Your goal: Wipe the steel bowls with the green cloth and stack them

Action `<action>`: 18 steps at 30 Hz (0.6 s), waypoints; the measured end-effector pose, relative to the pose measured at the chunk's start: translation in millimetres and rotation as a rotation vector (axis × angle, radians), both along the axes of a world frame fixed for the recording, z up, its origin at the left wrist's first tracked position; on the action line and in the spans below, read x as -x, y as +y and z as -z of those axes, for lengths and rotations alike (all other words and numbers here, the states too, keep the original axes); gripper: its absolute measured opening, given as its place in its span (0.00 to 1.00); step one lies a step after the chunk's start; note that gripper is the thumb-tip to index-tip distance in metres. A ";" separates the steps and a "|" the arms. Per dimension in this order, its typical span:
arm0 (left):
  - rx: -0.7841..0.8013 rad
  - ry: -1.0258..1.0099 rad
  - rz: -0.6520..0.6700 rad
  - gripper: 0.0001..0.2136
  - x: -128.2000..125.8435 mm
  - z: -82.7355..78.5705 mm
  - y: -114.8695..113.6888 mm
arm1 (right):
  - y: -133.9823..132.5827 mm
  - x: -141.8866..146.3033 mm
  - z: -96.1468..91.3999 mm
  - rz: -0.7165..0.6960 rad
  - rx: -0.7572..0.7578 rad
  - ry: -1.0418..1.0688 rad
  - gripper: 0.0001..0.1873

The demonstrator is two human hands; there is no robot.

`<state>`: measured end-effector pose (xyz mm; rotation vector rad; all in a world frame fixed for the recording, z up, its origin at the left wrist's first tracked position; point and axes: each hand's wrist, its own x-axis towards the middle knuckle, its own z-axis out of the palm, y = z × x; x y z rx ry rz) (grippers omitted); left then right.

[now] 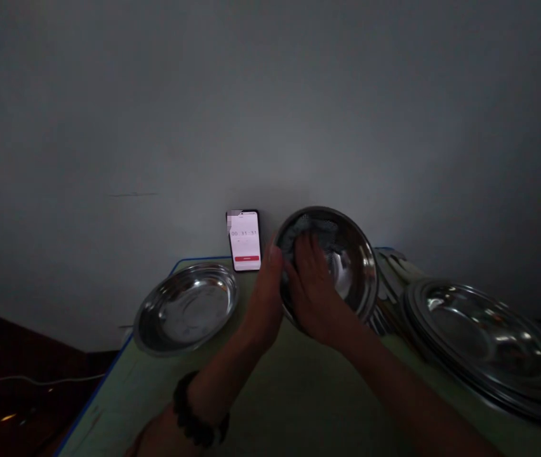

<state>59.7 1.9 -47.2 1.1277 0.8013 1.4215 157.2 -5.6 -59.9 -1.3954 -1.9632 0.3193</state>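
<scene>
My left hand grips the near left rim of a steel bowl that is tilted up toward me above the table. A dark bead bracelet sits on that wrist. Inside the bowl my right hand presses a dark cloth against the metal, fingers closed over it. Most of the cloth is hidden under the hand.
A steel plate lies at the left on the pale green table. A stack of larger steel plates fills the right side. A phone showing a timer leans against the grey wall. The table's blue edge runs along the left.
</scene>
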 end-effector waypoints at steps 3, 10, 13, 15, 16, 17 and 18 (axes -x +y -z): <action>-0.052 -0.008 0.060 0.24 -7.8 1.3 -2.4 | -0.7 -1.7 -1.3 -0.048 -0.035 0.073 0.33; 0.107 -0.093 -0.067 0.20 10.9 -20.4 3.8 | -14.2 -1.7 -19.6 -0.461 0.077 0.109 0.31; 0.085 -0.063 -0.182 0.17 21.4 -26.0 8.2 | -18.5 -3.4 -26.0 -0.528 0.083 0.070 0.29; 0.058 -0.067 -0.254 0.17 27.5 -28.7 11.5 | -20.1 -4.0 -26.4 -0.507 0.061 -0.016 0.28; 0.038 -0.073 -0.281 0.16 30.1 -30.3 12.8 | -20.5 -3.8 -25.2 -0.472 0.044 -0.067 0.27; 0.010 -0.078 -0.303 0.16 32.3 -32.0 13.9 | -20.6 -3.4 -23.2 -0.420 0.028 -0.122 0.26; -0.020 -0.078 -0.309 0.15 33.9 -33.9 14.4 | -20.4 -2.9 -20.5 -0.356 0.010 -0.176 0.25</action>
